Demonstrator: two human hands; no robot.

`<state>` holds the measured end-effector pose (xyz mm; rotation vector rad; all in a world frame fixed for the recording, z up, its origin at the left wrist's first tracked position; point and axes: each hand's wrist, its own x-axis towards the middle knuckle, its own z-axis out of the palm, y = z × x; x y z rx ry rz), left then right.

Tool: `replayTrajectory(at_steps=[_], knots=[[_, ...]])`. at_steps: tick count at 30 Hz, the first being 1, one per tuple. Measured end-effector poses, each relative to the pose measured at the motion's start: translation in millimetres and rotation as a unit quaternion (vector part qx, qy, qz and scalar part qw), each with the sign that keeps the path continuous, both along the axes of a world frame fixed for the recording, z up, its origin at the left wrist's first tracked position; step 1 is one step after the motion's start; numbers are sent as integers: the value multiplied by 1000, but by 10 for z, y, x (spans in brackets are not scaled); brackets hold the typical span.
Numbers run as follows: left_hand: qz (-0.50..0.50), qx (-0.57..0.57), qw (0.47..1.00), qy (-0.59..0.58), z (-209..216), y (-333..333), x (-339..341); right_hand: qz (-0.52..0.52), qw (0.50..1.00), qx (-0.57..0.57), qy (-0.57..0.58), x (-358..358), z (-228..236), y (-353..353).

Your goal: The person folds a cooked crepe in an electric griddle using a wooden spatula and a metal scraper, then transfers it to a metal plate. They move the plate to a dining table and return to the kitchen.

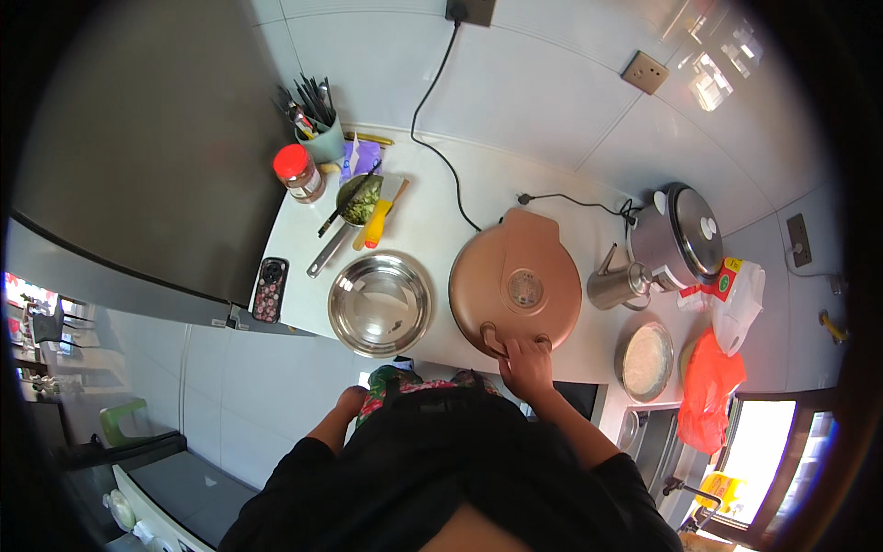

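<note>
A round copper-coloured electric griddle (487,276) with its lid down sits on the white counter in front of me. My right hand (526,366) is closed on the handle at its near edge. My left hand (351,400) hangs low beside my flowered clothing, below the counter; its fingers are hidden. Left of the griddle stands a shiny steel bowl (380,317) with little or nothing in it. Behind that bowl, a small long-handled pan (361,201) contains chopped greens, with dark chopsticks and a yellow-handled brush (378,224) lying across it.
A phone (269,290) lies near the left counter edge. Farther back are a red-lidded jar (302,174) and a utensil cup (324,143). To the right stand a steel oil pot (618,285), a rice cooker (676,235) and a bowl of pale contents (646,362). A black cord (432,147) runs up the wall.
</note>
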<state>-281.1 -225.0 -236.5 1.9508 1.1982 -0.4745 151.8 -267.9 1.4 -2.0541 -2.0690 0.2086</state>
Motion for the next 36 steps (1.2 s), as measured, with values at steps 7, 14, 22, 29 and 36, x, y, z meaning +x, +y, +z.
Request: replayTrajectory(at_steps=[7, 14, 22, 29, 36], knots=[[-72, 12, 997, 30, -104, 26, -100, -7, 1000, 17, 20, -19, -32, -11], [-61, 19, 998, -14, -179, 49, -141, -16, 999, 33, 17, -44, 17, 2], [8, -12, 1000, -20, -50, 124, -95, -18, 999, 45, 15, -54, 19, 6], [-67, 12, 998, -12, -69, 189, -115, -10, 999, 47, 13, -38, 0, 16], [116, -54, 992, -21, -33, 180, -112, -21, 1000, 20, 12, -51, 4, -2]])
